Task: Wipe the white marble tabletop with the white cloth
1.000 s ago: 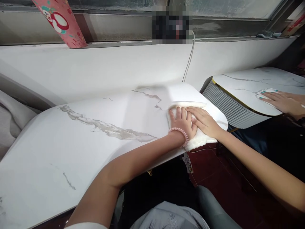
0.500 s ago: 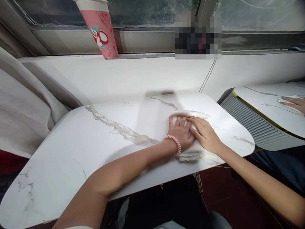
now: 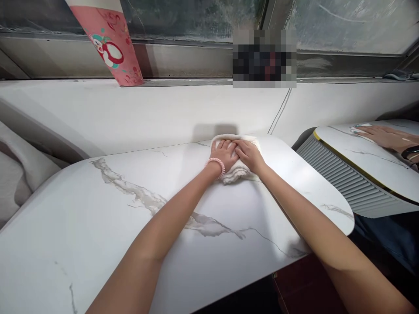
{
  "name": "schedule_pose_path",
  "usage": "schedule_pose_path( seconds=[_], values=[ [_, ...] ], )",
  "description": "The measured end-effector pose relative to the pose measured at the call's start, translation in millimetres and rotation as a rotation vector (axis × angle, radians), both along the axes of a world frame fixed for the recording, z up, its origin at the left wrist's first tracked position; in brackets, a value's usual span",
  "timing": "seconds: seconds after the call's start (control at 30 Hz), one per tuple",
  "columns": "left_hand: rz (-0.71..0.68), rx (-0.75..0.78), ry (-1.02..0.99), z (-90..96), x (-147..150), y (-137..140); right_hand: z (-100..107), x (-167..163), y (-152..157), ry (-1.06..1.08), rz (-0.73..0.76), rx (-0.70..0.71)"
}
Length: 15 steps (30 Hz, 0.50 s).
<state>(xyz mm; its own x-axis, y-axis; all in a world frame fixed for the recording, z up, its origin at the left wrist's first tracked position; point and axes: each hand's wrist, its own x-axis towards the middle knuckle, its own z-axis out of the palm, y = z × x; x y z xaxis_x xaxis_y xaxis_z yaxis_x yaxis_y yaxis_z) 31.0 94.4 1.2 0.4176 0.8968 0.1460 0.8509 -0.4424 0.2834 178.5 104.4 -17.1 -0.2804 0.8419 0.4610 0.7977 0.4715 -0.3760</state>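
Observation:
A white towel [image 3: 235, 175], folded into a pad, lies near the back edge of the white marble-patterned tabletop [image 3: 124, 222]. My left hand [image 3: 224, 153], with a pink coil band at its wrist, presses flat on the towel with its fingers spread. Beside it, my right hand [image 3: 250, 155] also rests flat on the towel, fingers stretched out and close to the left hand's. Both arms reach forward across the table.
On the window ledge stands a pink paper cup [image 3: 113, 48], next to the window frame. A second marble-patterned table [image 3: 369, 161] with a ribbed side stands at right. Another person's hand [image 3: 382, 134] rests there on a white cloth. A grey curtain [image 3: 13, 170] hangs at left.
Both my hands have slid the towel away from me and slightly left, toward the back edge of the table. The other person's hand has moved left. The view has shifted.

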Motion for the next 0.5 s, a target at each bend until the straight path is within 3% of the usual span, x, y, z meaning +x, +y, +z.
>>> schedule_pose_path(
  seconds=[0.27,0.5],
  values=[
    [0.041,0.0,-0.02,-3.6,-9.4,39.0,0.2,-7.8,46.1,-0.031,0.05,-0.027],
    [0.051,0.023,-0.014,-5.9,-15.0,46.3,3.7,-17.5,49.9,-0.055,0.012,-0.053]
  ],
)
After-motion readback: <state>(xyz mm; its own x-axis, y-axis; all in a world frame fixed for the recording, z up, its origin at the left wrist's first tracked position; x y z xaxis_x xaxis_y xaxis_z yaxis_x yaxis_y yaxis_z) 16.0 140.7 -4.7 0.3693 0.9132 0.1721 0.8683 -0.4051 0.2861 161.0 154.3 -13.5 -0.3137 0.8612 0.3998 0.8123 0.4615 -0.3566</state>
